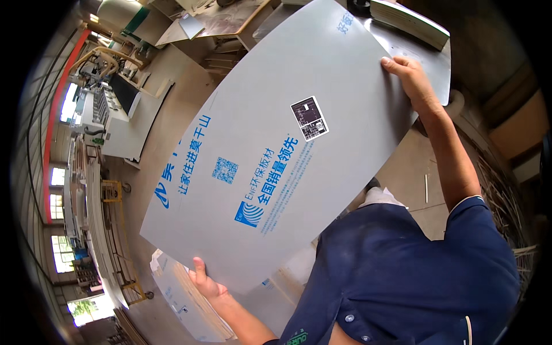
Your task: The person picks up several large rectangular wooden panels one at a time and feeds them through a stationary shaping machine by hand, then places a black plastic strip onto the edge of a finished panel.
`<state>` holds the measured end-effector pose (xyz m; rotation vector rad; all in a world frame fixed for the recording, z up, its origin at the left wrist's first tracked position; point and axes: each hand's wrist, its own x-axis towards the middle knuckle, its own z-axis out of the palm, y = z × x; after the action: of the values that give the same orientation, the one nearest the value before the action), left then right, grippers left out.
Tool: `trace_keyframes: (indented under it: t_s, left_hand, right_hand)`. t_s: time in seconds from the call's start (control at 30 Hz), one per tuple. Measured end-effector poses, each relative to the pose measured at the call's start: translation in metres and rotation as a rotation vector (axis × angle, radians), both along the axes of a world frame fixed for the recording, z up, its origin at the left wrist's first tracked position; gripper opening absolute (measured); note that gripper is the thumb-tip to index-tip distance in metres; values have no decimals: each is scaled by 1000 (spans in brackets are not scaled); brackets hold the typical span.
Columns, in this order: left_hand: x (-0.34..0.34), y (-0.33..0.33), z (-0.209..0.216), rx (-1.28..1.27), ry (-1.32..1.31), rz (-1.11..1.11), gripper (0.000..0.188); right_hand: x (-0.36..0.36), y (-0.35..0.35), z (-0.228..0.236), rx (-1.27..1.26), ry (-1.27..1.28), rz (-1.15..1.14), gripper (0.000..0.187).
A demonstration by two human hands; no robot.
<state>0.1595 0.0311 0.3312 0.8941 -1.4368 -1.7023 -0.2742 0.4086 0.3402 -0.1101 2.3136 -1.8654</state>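
Observation:
A large grey board (253, 109), covered in film with blue print, spans the middle of the view at a slant. A small black-and-white label (309, 118) is stuck on its face. My left hand (206, 280) grips the board's near edge, thumb on top and fingers hidden underneath. On the far right edge my right hand (407, 77) is closed, its thumb over the top and the other fingers mostly hidden. Below the left hand lies a stack of similar boards (192, 299), partly covered by the held one.
A metal machine table (422, 60) with a fence stands beyond the right hand. At the left are a white machine (118, 118) and a yellow-framed trolley (123, 230) with long panels. A wooden workbench (221, 26) is at the back. Thin offcut strips (506, 201) are heaped at the right.

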Motion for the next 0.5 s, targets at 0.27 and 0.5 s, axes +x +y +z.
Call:
trace_keyframes:
  t_s: [0.27, 0.5]
  left_hand:
    - [-35, -25, 34, -206, -186, -14, 50]
    - [-123, -108, 138, -387, -474, -313, 52]
  right_hand:
    - [18, 57, -11, -126, -5, 58, 40]
    - [86, 70, -71, -513, -120, 28, 46]
